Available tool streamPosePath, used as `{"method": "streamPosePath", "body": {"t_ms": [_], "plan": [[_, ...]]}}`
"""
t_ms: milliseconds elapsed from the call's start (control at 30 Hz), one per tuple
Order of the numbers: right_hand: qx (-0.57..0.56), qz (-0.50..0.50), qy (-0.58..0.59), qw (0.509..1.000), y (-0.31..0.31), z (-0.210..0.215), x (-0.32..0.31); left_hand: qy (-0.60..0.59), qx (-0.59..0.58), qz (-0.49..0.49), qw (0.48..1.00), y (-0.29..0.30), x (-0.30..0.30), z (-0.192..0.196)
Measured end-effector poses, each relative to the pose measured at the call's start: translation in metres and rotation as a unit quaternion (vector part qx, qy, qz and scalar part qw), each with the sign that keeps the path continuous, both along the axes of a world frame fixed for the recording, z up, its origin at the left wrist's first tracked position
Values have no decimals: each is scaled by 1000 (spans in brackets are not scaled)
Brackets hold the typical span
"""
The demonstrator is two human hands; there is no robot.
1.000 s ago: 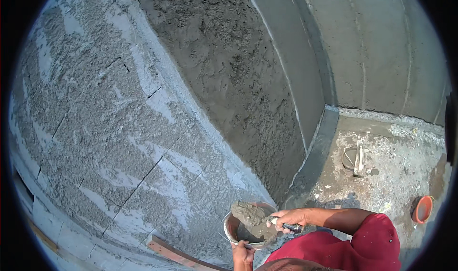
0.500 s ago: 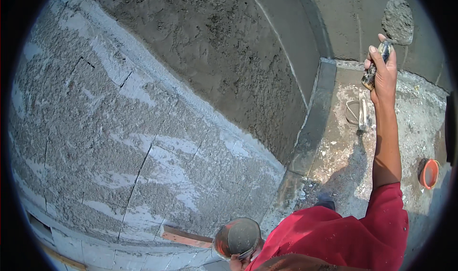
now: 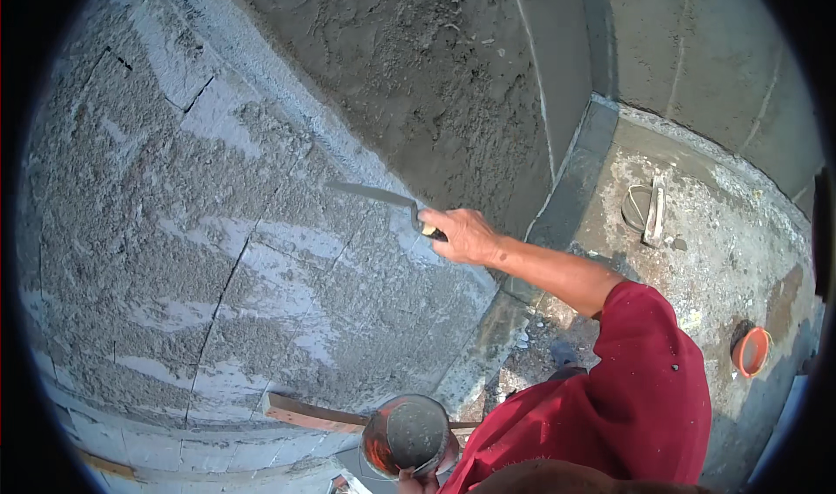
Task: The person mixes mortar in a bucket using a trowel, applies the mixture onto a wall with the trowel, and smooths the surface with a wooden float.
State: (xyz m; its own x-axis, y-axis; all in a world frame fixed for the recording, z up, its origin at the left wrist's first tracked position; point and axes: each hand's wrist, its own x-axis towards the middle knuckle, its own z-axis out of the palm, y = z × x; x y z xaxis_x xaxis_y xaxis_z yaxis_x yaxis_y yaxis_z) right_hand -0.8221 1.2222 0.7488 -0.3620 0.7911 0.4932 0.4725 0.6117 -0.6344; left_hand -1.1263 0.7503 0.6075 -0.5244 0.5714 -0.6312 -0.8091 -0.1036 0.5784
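My right hand (image 3: 470, 237) is closed round the handle of a trowel (image 3: 374, 194). Its blade points left, seen nearly edge-on, in front of the light strip beside the dark wet plaster (image 3: 401, 85); I cannot tell whether it touches the wall. No lump of mortar shows on it. Low in the view, my left hand (image 3: 418, 482) grips an orange-red bucket (image 3: 378, 442) by its lower side, and most of that hand is hidden. Grey mortar (image 3: 416, 431) lies inside the bucket. Patchy rough mortar covers the block wall (image 3: 209, 224) to the left.
A wooden board (image 3: 313, 414) lies behind the bucket along the wall's lower edge. On the stained floor (image 3: 688, 276) at right stand a round bucket (image 3: 635, 207) with a pale-handled tool (image 3: 655, 211) beside it, and a small orange bucket (image 3: 751, 353). Plastered wall (image 3: 697, 50) rises at the upper right.
My right hand has swung from the upper right to the middle with the trowel. The mortar lump that was on its blade no longer shows. The left hand still holds the bucket.
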Motion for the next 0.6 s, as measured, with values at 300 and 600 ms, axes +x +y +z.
{"method": "streamPosePath", "body": {"t_ms": [300, 600], "plan": [[-83, 278, -416, 862, -126, 10, -18, 160, 27, -93, 982, 93, 45, 47], [-433, 322, -406, 737, -150, -30, -35, 220, 77, -186, 954, 151, 90, 73]]}}
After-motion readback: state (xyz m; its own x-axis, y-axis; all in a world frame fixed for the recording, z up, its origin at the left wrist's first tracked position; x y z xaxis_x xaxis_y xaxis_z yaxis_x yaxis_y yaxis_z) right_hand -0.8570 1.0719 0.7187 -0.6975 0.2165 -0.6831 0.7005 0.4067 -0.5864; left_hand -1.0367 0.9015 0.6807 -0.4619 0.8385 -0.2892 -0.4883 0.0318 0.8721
